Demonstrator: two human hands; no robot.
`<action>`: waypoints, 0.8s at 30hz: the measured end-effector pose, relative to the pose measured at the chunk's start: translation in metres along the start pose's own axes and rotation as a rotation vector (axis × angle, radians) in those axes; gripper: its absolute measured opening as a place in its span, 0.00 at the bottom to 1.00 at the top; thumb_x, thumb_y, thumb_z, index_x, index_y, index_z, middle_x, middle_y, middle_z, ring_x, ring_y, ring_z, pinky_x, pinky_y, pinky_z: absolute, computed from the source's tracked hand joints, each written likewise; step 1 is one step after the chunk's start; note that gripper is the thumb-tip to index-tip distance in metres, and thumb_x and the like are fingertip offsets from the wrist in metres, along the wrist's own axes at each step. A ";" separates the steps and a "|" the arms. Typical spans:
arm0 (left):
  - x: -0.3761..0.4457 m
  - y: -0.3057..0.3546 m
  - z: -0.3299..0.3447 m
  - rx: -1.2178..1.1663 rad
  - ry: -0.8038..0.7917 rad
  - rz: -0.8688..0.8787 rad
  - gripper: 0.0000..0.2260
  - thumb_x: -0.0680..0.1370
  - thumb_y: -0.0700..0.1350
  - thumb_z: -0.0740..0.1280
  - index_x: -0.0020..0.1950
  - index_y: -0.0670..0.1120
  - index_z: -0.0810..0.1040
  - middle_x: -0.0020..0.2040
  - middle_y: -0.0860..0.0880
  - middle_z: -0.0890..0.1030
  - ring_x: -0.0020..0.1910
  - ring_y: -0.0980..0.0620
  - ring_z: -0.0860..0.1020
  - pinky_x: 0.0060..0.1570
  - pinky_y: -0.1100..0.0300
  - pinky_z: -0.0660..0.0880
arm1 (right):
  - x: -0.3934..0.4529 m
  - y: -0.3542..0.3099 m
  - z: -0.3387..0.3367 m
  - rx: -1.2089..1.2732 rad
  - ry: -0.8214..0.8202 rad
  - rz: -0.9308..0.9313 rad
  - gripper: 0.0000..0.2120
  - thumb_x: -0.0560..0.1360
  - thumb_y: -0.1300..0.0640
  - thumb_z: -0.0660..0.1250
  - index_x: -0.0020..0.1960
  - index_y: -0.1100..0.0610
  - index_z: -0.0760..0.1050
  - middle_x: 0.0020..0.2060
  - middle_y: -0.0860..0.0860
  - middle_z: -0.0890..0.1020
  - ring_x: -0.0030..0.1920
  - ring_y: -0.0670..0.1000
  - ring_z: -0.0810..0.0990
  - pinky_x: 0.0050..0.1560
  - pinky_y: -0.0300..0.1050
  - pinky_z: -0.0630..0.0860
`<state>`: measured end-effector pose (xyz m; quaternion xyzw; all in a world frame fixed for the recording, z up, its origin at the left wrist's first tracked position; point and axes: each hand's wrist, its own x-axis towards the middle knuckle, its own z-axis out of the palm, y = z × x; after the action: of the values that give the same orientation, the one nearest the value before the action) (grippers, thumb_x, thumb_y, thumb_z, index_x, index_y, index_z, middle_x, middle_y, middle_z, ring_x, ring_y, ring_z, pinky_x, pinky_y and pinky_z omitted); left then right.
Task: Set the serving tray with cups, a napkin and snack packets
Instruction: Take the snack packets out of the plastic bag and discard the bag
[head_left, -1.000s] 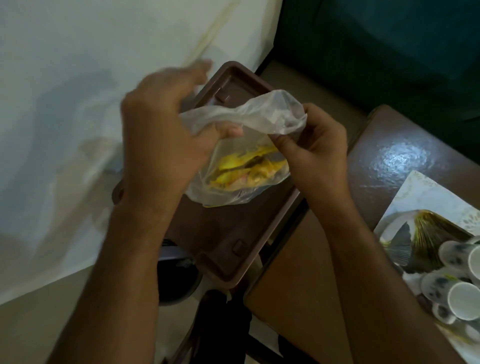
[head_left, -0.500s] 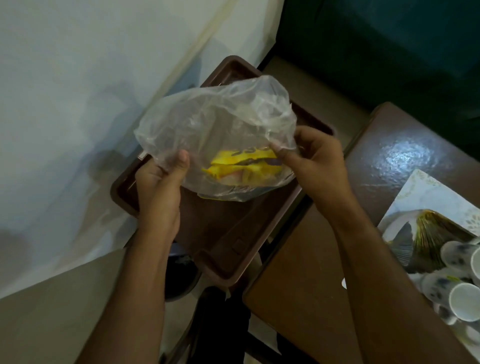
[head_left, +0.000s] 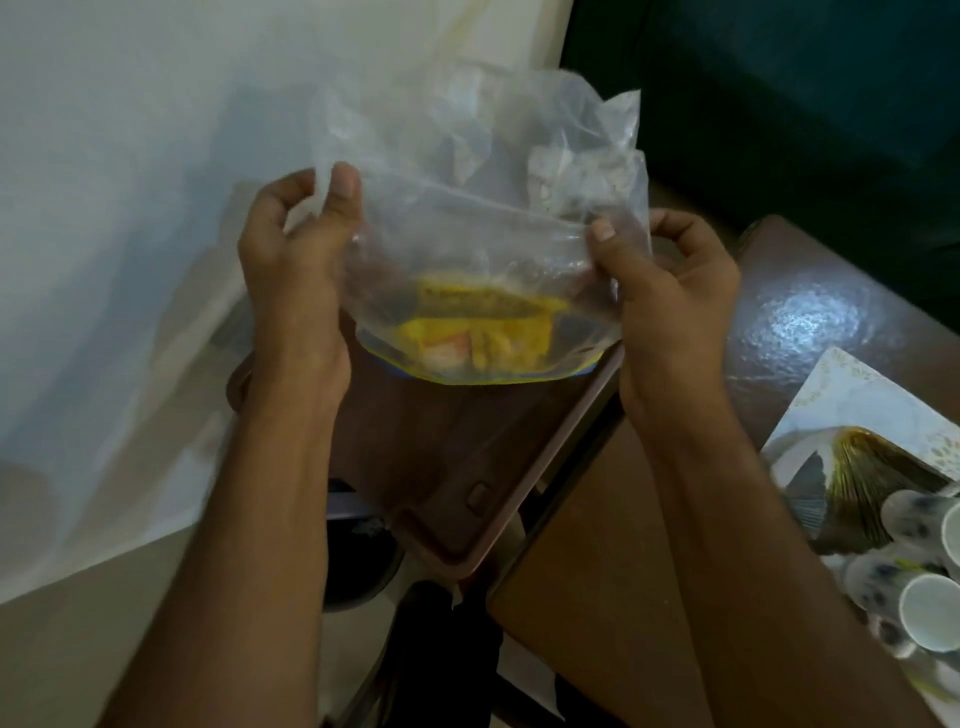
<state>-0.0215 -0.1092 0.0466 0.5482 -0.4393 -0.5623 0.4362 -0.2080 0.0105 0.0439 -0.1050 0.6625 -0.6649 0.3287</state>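
Beside me there's a glossy brown table (head_left: 810, 332), a white wall (head_left: 130, 182) on my left, and a dark teal sofa (head_left: 805, 93) beyond.

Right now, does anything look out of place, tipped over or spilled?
The paper cups at the right edge lie on their sides in a heap on the table, not upright. The tray overhangs its support. Nothing looks spilled.

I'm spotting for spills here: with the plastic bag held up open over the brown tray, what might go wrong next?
1. The clear bag is pinched only at its edges by the left hand and right hand; the yellow snack packets could slip out.
2. The brown tray seems to overhang its support, so dropped packets might tip it.
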 end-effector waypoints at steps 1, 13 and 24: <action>-0.002 -0.002 -0.004 -0.009 -0.019 -0.044 0.18 0.76 0.53 0.75 0.57 0.41 0.79 0.48 0.42 0.82 0.46 0.44 0.81 0.47 0.50 0.79 | -0.001 0.000 0.000 0.011 0.027 0.026 0.12 0.74 0.62 0.77 0.52 0.59 0.75 0.33 0.48 0.84 0.33 0.47 0.84 0.36 0.50 0.84; -0.028 0.003 -0.001 0.120 0.153 0.141 0.10 0.73 0.33 0.71 0.46 0.47 0.79 0.31 0.64 0.79 0.27 0.63 0.75 0.29 0.68 0.71 | -0.024 -0.007 -0.017 -0.539 -0.231 -0.396 0.30 0.77 0.45 0.73 0.75 0.54 0.71 0.71 0.58 0.66 0.73 0.47 0.68 0.72 0.44 0.74; -0.038 0.015 0.001 0.384 -0.125 0.234 0.16 0.75 0.56 0.78 0.57 0.47 0.88 0.45 0.52 0.86 0.44 0.61 0.82 0.47 0.67 0.77 | -0.028 -0.010 -0.019 -1.319 -0.156 -0.607 0.11 0.69 0.55 0.72 0.48 0.57 0.85 0.35 0.52 0.81 0.48 0.59 0.74 0.43 0.49 0.63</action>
<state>-0.0215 -0.0759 0.0696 0.5307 -0.6248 -0.4469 0.3581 -0.2006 0.0406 0.0598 -0.5075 0.8415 -0.1797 0.0445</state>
